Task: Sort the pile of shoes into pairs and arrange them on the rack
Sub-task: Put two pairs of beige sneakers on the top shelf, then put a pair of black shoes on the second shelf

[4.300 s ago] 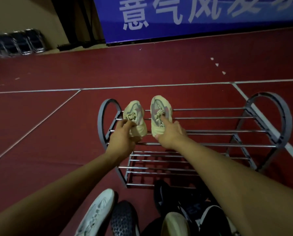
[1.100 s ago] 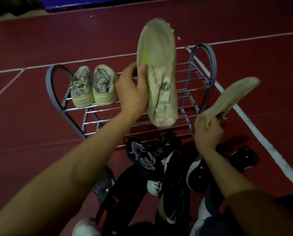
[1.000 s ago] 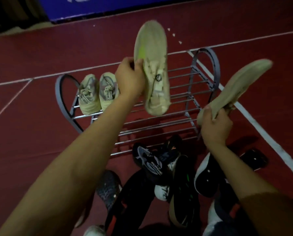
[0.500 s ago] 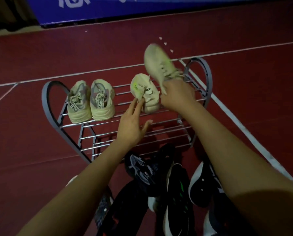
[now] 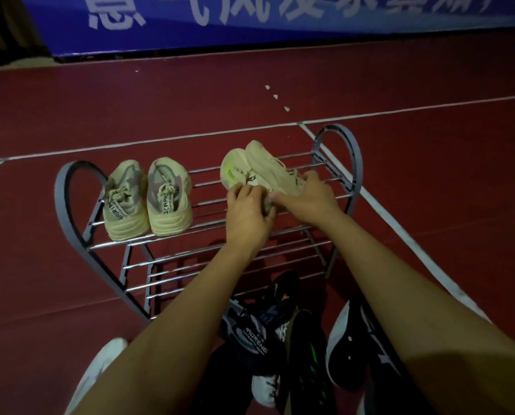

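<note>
A grey metal shoe rack (image 5: 70,211) stands on the red floor. On the left of its top shelf sits a beige pair: one shoe (image 5: 123,202) and its mate (image 5: 167,196), heels toward me. On the right of the same shelf lie two pale cream sneakers side by side, the left one (image 5: 233,170) with a green tag and the right one (image 5: 268,166) tilted against it. My left hand (image 5: 247,215) grips the heel of the left cream sneaker. My right hand (image 5: 305,199) holds the heel of the right cream sneaker.
A pile of dark shoes (image 5: 259,333) lies on the floor in front of the rack, with a black and white one (image 5: 344,342) at its right and a white shoe (image 5: 100,360) at the lower left. A blue banner (image 5: 250,19) runs along the far wall. White lines cross the floor.
Both cream sneakers have come down from the air onto the right of the top shelf. My right hand lowered its sneaker beside the other, and my left hand closed on the first one's heel.
</note>
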`<action>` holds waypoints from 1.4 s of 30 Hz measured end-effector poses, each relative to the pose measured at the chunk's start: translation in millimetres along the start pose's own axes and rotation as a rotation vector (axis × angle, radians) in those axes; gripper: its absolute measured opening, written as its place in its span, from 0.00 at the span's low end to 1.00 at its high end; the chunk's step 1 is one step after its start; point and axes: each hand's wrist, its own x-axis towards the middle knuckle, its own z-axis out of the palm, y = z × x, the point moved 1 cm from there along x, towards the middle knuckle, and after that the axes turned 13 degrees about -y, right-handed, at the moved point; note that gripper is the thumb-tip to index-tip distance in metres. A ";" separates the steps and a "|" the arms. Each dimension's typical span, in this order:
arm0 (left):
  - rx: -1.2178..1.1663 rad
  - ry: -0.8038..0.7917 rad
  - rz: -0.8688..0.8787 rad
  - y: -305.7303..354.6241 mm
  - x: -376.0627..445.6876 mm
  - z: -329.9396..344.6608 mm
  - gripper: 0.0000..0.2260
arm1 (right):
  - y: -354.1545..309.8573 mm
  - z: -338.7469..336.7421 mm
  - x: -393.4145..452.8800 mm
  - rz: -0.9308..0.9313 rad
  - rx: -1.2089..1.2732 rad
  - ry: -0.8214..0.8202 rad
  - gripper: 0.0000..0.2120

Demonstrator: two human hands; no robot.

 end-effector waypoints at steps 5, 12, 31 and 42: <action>-0.034 0.104 -0.060 -6.3 -2.0 -14.9 0.13 | 0.8 11.1 -0.7 0.006 -0.176 0.236 0.46; 0.109 0.117 -0.127 -45.8 -17.6 -45.1 0.16 | -26.1 58.5 0.4 -0.150 -0.255 0.055 0.43; 0.208 0.094 0.019 -58.5 -53.1 -53.8 0.12 | -12.5 81.1 -11.4 -0.293 0.157 0.155 0.45; 0.129 -0.313 -0.495 -123.7 -192.1 15.6 0.19 | 69.0 165.9 -82.5 -0.310 -0.059 -0.110 0.07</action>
